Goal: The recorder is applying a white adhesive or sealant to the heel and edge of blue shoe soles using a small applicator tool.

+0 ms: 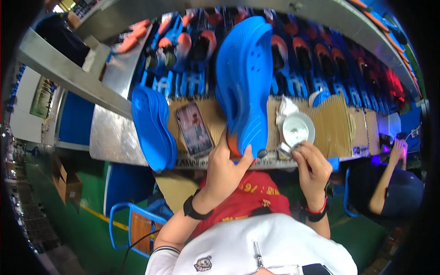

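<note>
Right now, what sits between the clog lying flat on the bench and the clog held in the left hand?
A phone, screen up on the cardboard sheet, lies between the flat blue clog and the blue clog that the left hand holds. The head view shows it.

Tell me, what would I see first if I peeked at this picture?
First you'd spot the big bright blue clog in the middle, held up by the left hand. Another blue clog lies to its left on the cardboard-covered bench, beside a phone. To the right, the right hand touches a small round white tin.
</note>
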